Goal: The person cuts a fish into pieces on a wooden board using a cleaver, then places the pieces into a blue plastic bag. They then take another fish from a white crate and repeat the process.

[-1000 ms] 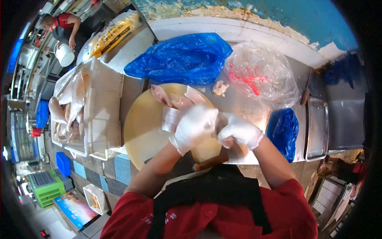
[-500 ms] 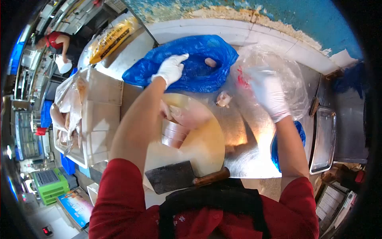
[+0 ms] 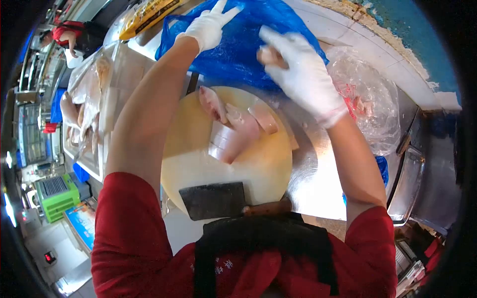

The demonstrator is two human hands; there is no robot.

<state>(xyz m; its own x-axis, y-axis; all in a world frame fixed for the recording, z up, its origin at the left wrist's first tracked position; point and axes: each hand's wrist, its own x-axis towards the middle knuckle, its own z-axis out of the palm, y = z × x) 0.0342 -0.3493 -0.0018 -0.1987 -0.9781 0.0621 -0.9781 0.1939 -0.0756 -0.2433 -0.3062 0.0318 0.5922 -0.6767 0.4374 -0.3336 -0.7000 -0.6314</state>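
Observation:
My left hand (image 3: 206, 31), in a white glove, lies over the blue plastic bag (image 3: 233, 59) with its fingers spread. My right hand (image 3: 303, 74), also gloved and slightly blurred, is closed round a pinkish piece of fish (image 3: 272, 57) above the bag's right side. Below the bag, several pale fish pieces (image 3: 233, 134) lie on the round chopping board (image 3: 186, 154). A cleaver (image 3: 212, 201) rests flat at the board's near edge, its wooden handle pointing right.
A clear plastic bag (image 3: 372, 124) with pinkish pieces sits on the metal table to the right. At left stands a white crate (image 3: 112, 99) holding more fish. A metal tray (image 3: 407, 184) lies far right. Another person (image 3: 69, 37) is at the upper left.
My right hand has moved left from the clear bag to the blue bag and now holds a fish piece. The loose piece on the metal table is gone from its spot. My view has shifted.

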